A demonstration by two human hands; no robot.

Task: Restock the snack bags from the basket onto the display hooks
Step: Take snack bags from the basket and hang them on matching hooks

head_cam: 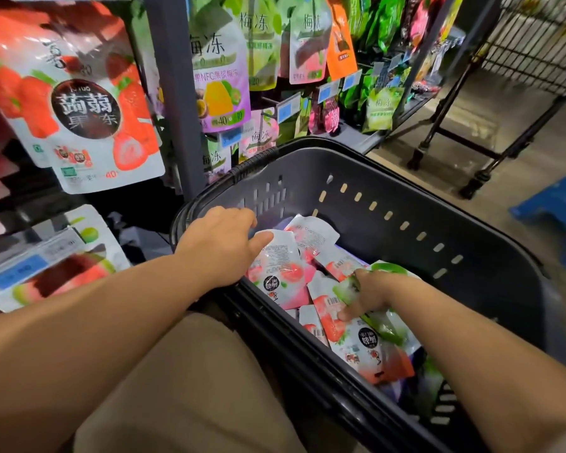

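Right hand (370, 292) is down in the basket (373, 171), fingers curled round a green bag (384, 325); index finger points down onto a strawberry bag (340, 331) beneath. Green bag runs far-to-near under the palm, one end showing past the knuckles, the other by the wrist. Which end is its top: cannot tell.

Strawberry bag lies flat, face up, long axis diagonal. Its top points to the far left and its bottom to the near right.

Left hand (223, 243) reaches over the near-left rim, fingers stretched forward and loose, grasping nothing. Thumb tip touches the top edge of a pink bag (285, 276). That bag lies face up, long axis roughly away-to-near, top toward the far wall. More bags of the same kind are heaped between and under these, overlapping.

Rack at left: a large strawberry pack (89, 109) hangs upright, top up, beside a dark post (174, 93). More hanging packs (223, 76) sit right of the post. Basket sits just right of a tan trouser leg (193, 387).
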